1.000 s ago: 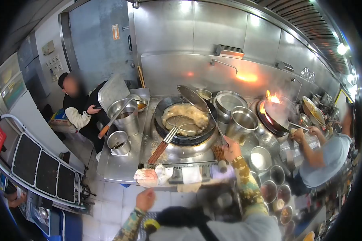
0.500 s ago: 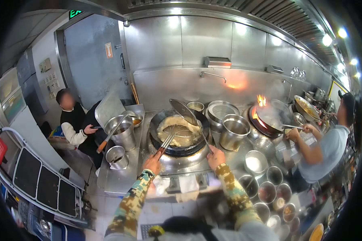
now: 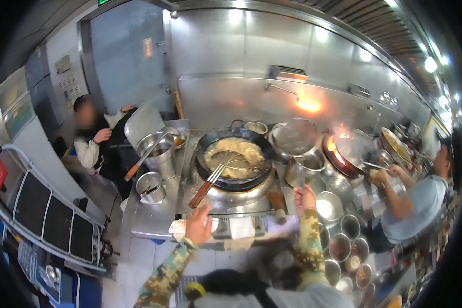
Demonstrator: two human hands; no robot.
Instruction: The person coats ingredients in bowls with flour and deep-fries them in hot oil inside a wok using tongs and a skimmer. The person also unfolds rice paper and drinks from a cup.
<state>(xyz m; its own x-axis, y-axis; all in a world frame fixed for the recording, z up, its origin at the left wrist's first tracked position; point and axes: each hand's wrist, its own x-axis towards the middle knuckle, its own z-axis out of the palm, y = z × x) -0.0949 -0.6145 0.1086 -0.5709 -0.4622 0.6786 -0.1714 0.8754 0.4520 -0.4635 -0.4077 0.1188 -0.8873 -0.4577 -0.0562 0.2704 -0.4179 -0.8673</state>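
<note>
A wok (image 3: 210,169) of bubbling oil with pale pieces in it sits on the burner. A wire strainer (image 3: 230,160) rests in it, its wooden handle (image 3: 203,193) sloping toward me. My left hand (image 3: 198,226) is open just below the handle's end, apart from it, fingers slightly bent. At the right, my right hand (image 3: 305,199) is closed, seemingly round the handle of a perforated ladle (image 3: 295,134); blur hides most of that handle. The ladle's round head is over the metal pots behind the tall metal pot (image 3: 297,172).
Left of the wok stand a deep pot (image 3: 161,160) with a ladle (image 3: 145,156) across it and a small pot (image 3: 150,186). A brush (image 3: 277,205) lies at the stove's front right. Flames rise by a co-worker's wok (image 3: 344,156). Another person (image 3: 95,133) is at left.
My left hand has let go of the strainer handle and drawn back. My right hand has moved right, swinging the perforated ladle from over the wok to above the pots. The view has shifted slightly.
</note>
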